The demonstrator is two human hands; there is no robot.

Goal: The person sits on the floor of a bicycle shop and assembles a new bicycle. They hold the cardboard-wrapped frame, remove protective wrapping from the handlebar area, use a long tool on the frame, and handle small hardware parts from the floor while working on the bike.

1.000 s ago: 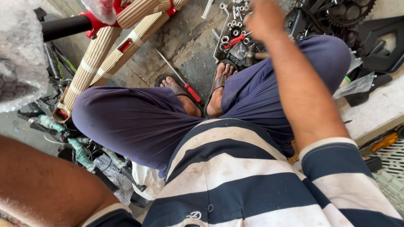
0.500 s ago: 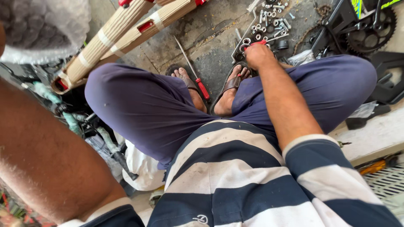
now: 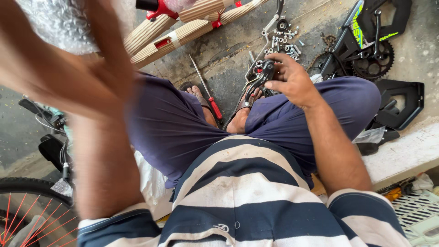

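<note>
Right hand (image 3: pixel 292 82) grip around brake lever (image 3: pixel 257 80)

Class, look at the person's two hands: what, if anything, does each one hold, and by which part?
The right hand grips a black brake lever around its upper body, lever blade pointing down. The left hand is raised and blurred; whether it holds anything cannot be told.

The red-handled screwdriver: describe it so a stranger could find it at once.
Start at the seated person's sandalled feet on the grey concrete floor. The screwdriver lies on the floor just beside the foot on the image's left, its thin metal shaft pointing up toward the cardboard-wrapped tubes. Its red handle and long straight shaft set it apart from the small loose bolts nearby.
</note>
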